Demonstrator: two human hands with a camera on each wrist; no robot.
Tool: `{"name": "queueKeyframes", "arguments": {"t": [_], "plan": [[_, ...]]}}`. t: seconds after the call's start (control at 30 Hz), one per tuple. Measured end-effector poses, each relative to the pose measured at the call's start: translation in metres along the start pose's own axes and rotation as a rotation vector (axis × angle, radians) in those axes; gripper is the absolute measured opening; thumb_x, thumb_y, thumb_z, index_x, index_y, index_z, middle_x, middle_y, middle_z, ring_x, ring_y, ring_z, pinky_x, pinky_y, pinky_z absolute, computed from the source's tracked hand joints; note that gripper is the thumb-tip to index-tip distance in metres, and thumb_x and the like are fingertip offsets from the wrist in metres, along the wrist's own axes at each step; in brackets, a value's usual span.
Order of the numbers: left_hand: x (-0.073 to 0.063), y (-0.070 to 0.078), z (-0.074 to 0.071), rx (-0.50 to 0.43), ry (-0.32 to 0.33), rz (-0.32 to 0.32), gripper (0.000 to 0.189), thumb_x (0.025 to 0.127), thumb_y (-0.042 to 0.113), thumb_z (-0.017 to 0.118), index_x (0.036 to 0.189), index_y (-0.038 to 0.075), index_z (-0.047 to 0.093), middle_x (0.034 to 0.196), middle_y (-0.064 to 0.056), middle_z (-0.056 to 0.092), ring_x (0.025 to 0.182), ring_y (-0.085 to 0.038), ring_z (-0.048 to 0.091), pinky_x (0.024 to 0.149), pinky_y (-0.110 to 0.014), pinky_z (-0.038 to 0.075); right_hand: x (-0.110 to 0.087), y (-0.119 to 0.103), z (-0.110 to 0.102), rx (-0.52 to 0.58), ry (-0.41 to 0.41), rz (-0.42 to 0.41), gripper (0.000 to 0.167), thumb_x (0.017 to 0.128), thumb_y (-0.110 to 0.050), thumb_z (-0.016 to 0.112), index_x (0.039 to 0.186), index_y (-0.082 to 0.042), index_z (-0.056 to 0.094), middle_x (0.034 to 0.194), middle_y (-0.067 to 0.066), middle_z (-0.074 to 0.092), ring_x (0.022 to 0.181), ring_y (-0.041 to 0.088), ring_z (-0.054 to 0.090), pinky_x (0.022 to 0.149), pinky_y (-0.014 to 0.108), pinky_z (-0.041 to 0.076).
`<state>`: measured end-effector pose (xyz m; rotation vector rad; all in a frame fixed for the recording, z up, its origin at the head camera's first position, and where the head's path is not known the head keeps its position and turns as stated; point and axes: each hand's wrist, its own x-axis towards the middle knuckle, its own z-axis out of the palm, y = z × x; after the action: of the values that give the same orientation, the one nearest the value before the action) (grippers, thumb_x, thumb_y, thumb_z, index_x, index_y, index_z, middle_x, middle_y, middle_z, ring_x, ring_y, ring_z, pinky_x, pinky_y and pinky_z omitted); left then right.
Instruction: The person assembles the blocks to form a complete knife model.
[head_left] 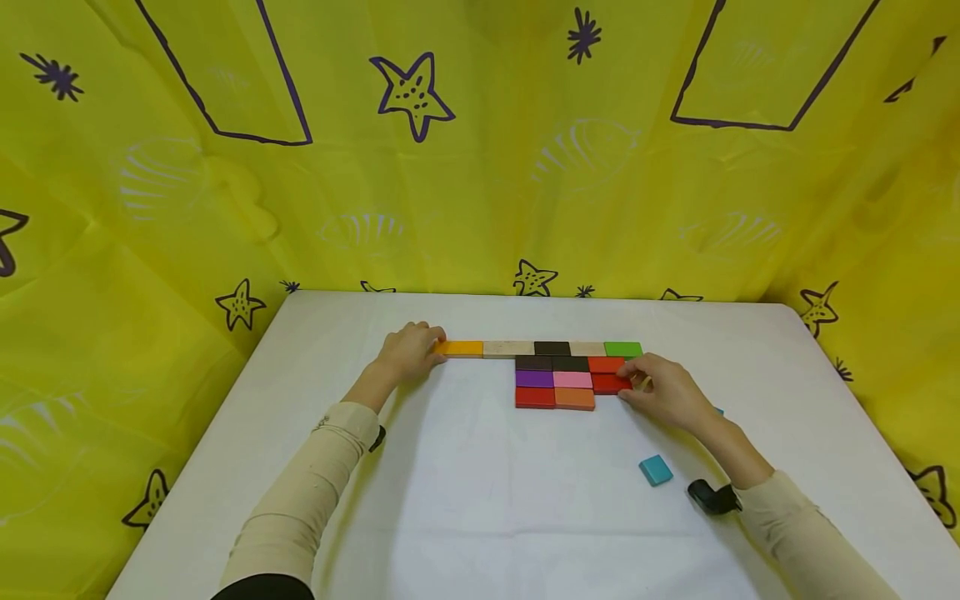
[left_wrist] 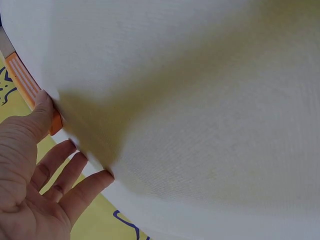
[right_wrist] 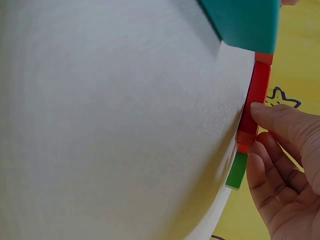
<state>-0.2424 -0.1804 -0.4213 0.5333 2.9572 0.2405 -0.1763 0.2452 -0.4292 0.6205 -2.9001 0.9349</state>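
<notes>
Flat rectangular blocks lie edge to edge on the white table. In the head view, my left hand (head_left: 410, 352) is at the left end of the top row, pinching the yellow-orange block (head_left: 461, 349) between thumb and fingers. The left wrist view has the thumb on this block's near side. At the group's right side, my right hand (head_left: 665, 390) pinches a red block (head_left: 609, 383), its thumb on the near face in the right wrist view. An orange-red block (head_left: 604, 364) lies just behind it, and a green block (head_left: 624, 349) ends the top row.
Black, pink, purple, red and orange blocks make up the lower rows, such as the purple block (head_left: 534, 379). Nearer the person lies a loose teal block (head_left: 656, 470); another blue piece (head_left: 719, 411) peeks from behind the right wrist. A yellow patterned cloth (head_left: 480, 167) hangs behind the table (head_left: 465, 483).
</notes>
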Motion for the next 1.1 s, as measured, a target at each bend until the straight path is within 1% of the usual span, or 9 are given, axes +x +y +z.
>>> {"name": "queueKeyframes", "arguments": {"t": [0.23, 0.47, 0.67, 0.9, 1.1], "plan": [[0.0, 0.0, -0.001, 0.001, 0.008, 0.002, 0.031, 0.099, 0.032, 0.07, 0.124, 0.014, 0.066, 0.11, -0.01, 0.065, 0.099, -0.03, 0.06, 0.082, -0.051, 0.054, 0.002, -0.002, -0.001, -0.012, -0.012, -0.005, 0.02, 0.086, -0.003, 0.08, 0.104, 0.0, 0.072, 0.095, 0.007, 0.067, 0.086, 0.023, 0.057, 0.073, 0.031, 0.051], [0.0, 0.001, -0.001, -0.003, -0.011, -0.007, 0.032, 0.099, 0.032, 0.069, 0.125, 0.014, 0.065, 0.112, -0.01, 0.065, 0.102, -0.03, 0.059, 0.085, -0.051, 0.053, 0.004, 0.0, 0.001, -0.006, -0.005, -0.017, 0.019, 0.086, -0.003, 0.08, 0.103, 0.0, 0.072, 0.092, 0.006, 0.065, 0.085, 0.022, 0.056, 0.072, 0.031, 0.05], [-0.002, 0.002, -0.001, -0.01, -0.009, -0.008, 0.032, 0.099, 0.032, 0.069, 0.125, 0.014, 0.065, 0.113, -0.01, 0.065, 0.103, -0.03, 0.059, 0.086, -0.051, 0.053, 0.003, 0.001, 0.002, -0.003, -0.001, -0.013, 0.019, 0.086, -0.004, 0.08, 0.102, 0.0, 0.072, 0.091, 0.005, 0.065, 0.084, 0.022, 0.057, 0.072, 0.03, 0.05], [-0.004, 0.002, -0.002, -0.016, 0.007, 0.001, 0.029, 0.099, 0.03, 0.069, 0.123, 0.014, 0.065, 0.11, -0.009, 0.065, 0.103, -0.031, 0.06, 0.083, -0.051, 0.053, -0.004, 0.001, -0.002, 0.002, 0.03, -0.013, 0.02, 0.085, -0.006, 0.081, 0.103, -0.001, 0.073, 0.095, 0.007, 0.07, 0.088, 0.023, 0.061, 0.074, 0.031, 0.052], [-0.003, 0.001, -0.001, -0.005, 0.012, 0.001, 0.03, 0.099, 0.031, 0.069, 0.123, 0.014, 0.065, 0.109, -0.009, 0.065, 0.101, -0.03, 0.059, 0.082, -0.05, 0.054, -0.014, 0.004, -0.008, 0.0, 0.063, 0.0, 0.018, 0.085, -0.006, 0.081, 0.101, -0.002, 0.072, 0.094, 0.006, 0.07, 0.086, 0.023, 0.061, 0.073, 0.03, 0.053]]}}
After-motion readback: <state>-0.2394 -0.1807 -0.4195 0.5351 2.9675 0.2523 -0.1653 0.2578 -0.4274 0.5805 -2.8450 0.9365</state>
